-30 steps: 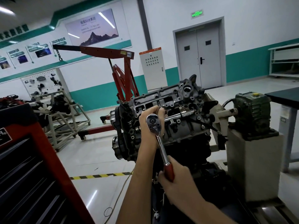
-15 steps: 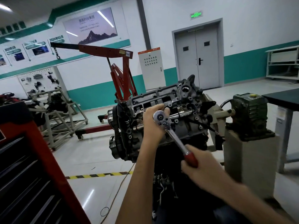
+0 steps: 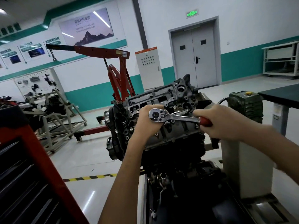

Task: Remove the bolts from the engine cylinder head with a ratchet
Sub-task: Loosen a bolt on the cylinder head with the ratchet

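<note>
Chrome ratchet [image 3: 175, 118] (red-handled) in right hand [image 3: 218, 125]

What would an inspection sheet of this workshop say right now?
Surface: glossy grey floor, yellow-black stripe.
Job's things: ratchet set on the cylinder head, handle pointing right; bolt hidden.
Clutter: red tool cabinet at left.
Grippers: left hand curls its fingers round the ratchet's head; right hand grips its red handle.
Cables: black hose beside the green gearbox.
Surroundings: red engine crane, grey double door, control cabinet.
</note>
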`<action>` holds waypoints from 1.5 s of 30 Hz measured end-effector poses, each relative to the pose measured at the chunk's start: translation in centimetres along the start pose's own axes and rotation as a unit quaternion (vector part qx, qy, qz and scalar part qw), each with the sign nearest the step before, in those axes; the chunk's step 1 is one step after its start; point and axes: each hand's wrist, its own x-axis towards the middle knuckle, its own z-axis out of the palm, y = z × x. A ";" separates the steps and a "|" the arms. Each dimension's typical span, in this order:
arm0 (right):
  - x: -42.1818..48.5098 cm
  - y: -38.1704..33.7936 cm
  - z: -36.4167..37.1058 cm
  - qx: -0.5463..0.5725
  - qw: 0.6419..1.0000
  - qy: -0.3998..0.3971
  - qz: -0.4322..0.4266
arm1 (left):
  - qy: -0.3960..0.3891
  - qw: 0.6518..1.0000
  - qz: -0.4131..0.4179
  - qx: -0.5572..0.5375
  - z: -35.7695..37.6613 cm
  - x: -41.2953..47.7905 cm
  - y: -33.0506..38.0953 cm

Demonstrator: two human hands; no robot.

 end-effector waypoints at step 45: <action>1.8 0.1 -0.8 -0.015 0.999 -0.031 -0.008 | 0.105 0.994 0.021 -0.005 0.5 -0.4 0.5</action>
